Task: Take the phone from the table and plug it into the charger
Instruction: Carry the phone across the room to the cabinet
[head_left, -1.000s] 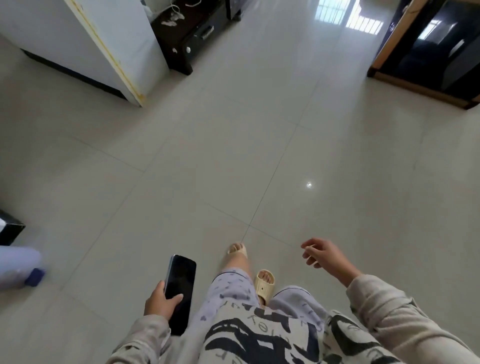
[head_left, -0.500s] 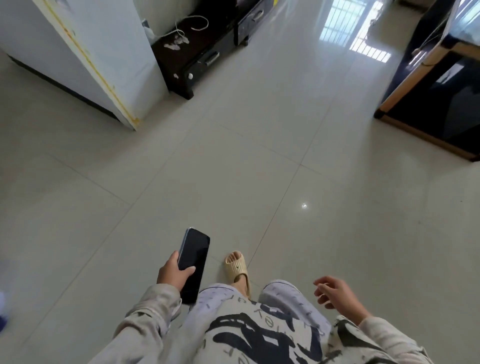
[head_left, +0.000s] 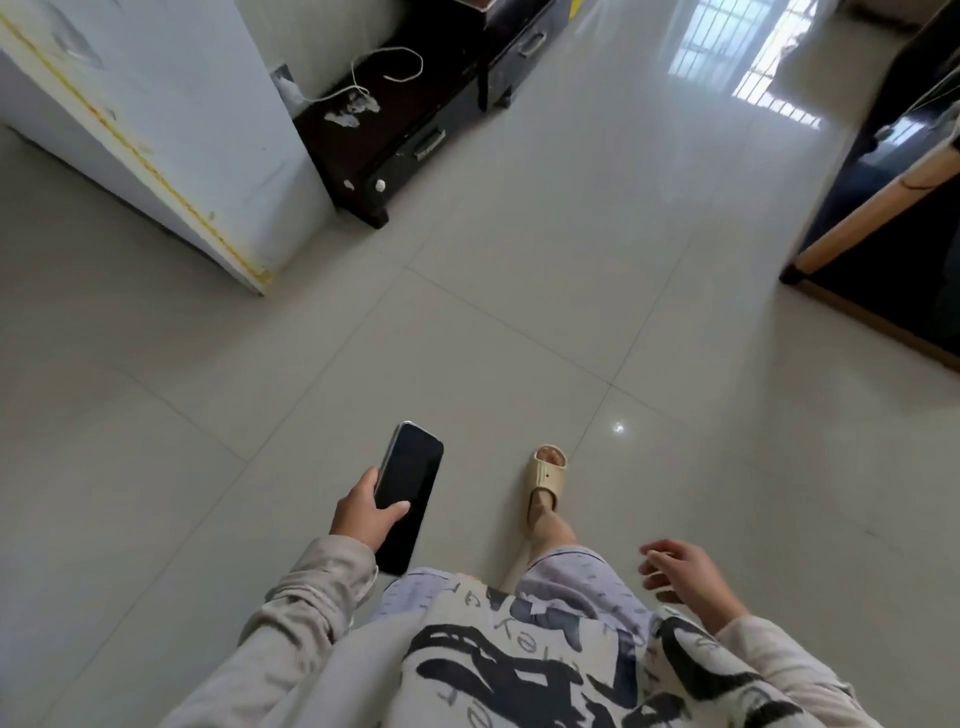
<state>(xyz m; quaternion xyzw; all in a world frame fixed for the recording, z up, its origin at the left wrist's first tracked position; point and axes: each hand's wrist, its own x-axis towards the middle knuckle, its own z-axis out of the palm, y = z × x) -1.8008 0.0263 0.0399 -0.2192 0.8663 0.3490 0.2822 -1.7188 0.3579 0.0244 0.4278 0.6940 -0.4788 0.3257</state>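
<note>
I see the left hand (head_left: 363, 512) wrapped round a black phone (head_left: 408, 493), thumb across the dark screen, held above the tiled floor (head_left: 467, 332). Right hand (head_left: 680, 571) holds nothing, fingers loosely curled. White charger cable (head_left: 387, 70) lies on the dark cabinet (head_left: 415, 119) beside a white fridge (head_left: 171, 114), well apart from the phone.

Glossy tile floor (head_left: 519, 322), glossy glass-fronted phone (head_left: 408, 493), chipped dark cabinet (head_left: 415, 119)

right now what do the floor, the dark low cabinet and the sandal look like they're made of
Pale glossy tiled floor: glazed ceramic or porcelain, judging by grout lines and mirrored window glare. Dark low cabinet: probably lacquered wood or laminate, with pale patches on top that look like worn finish. Beige moulded sandal: likely matte foam or rubber, one seamless piece.
</note>
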